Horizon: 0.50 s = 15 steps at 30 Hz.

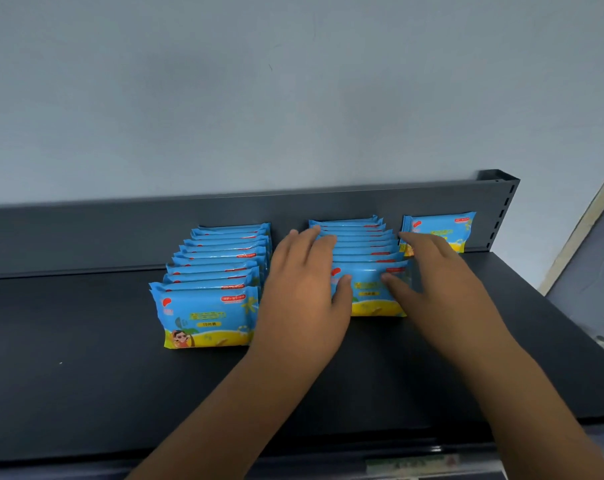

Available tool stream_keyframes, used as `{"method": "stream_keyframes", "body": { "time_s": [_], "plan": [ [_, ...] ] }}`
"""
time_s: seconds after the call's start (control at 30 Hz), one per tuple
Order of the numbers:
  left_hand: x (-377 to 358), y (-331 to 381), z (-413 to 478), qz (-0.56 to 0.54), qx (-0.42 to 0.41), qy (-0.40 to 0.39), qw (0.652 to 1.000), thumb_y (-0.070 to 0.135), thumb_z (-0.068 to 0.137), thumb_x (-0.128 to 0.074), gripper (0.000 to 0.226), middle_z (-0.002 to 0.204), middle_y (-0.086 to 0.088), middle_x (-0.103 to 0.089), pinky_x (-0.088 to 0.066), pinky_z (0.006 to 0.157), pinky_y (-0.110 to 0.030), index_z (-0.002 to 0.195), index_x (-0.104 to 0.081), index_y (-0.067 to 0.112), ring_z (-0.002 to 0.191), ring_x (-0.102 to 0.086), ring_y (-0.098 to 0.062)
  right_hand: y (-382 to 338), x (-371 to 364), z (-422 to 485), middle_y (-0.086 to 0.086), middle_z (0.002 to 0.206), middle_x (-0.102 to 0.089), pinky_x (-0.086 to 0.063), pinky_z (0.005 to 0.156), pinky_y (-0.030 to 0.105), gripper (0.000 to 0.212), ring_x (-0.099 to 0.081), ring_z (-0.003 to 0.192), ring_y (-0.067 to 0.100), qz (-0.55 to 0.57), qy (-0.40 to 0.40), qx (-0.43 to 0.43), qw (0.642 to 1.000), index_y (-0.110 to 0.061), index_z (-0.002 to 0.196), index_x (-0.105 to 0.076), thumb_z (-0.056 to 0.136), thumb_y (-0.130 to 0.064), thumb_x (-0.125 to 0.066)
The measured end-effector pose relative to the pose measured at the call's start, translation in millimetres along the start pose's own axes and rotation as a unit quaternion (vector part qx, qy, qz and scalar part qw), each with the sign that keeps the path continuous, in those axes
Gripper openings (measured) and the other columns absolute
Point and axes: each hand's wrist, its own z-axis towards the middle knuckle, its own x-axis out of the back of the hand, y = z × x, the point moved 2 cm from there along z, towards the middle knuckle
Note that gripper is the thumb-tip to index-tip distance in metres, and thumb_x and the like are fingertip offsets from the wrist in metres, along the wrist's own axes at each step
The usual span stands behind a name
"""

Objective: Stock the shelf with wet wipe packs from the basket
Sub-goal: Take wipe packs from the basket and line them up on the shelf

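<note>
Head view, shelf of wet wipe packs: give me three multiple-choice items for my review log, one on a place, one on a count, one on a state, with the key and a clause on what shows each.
1. Where does the lone pack stand?
A. Right of both rows, against the back panel
B. Between the two rows
C. At the shelf's front edge

2. How many full rows of upright packs are on the shelf?
A. One
B. Two
C. Four

3. What are the hands doing?
A. Both hang clear of the packs
B. Both rest on the right row
C. Each lifts a pack into the air

Key: 1 A, it leans on the panel beyond the right row. 2 B, left row and right row. 3 B, left hand and right hand flank that row, thumbs on its front pack.
</note>
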Motion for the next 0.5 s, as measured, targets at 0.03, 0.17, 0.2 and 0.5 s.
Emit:
{"method": "stream_keyframes", "body": {
  "time_s": [0.03,0.17,0.2,0.5],
  "plan": [
    [6,-1,-1,0.042,-0.019,0.0,0.999,0.039,0.102,-0.054,0.048,0.155,-0.005,-0.047,-0.025,0.124,-0.034,0.143,-0.055,0.014,0.149,-0.035,-0.027,-7,1,-1,-0.004,0.147,-0.049,-0.043,0.101,0.035,0.055,-0.047,0.133,0.017,0.004,0.018,0.025,1.0,-0.023,0.147,-0.046,0.096,-0.037,-0.064],
    [30,-21,-5,0.143,-0.001,0.019,0.99,0.049,0.106,-0.036,0.059,0.16,-0.011,-0.043,-0.033,0.119,-0.055,0.148,-0.053,0.011,0.153,-0.031,-0.034,-46,-7,-4,0.002,0.146,-0.053,-0.039,0.114,0.043,0.049,-0.047,0.136,0.022,0.028,0.033,0.112,0.993,-0.017,0.148,-0.05,0.103,-0.038,-0.046],
    [37,-30,-8,0.159,0.02,0.024,0.987,0.05,0.106,-0.033,0.061,0.161,-0.012,-0.042,-0.032,0.119,-0.056,0.148,-0.052,0.011,0.153,-0.03,-0.035,-58,-11,-5,0.002,0.147,-0.052,-0.038,0.115,0.043,0.051,-0.045,0.138,0.022,0.038,0.024,0.123,0.991,-0.018,0.149,-0.048,0.103,-0.04,-0.043],
    [129,-117,-94,0.247,0.167,0.048,0.953,0.051,0.104,-0.035,0.061,0.16,-0.012,-0.043,-0.033,0.118,-0.06,0.147,-0.053,0.012,0.152,-0.031,-0.037,-199,-79,-36,0.002,0.149,-0.051,-0.033,0.118,0.041,0.051,-0.042,0.142,0.022,0.111,-0.065,0.252,0.959,-0.017,0.148,-0.048,0.103,-0.043,-0.042]
  ]
}}
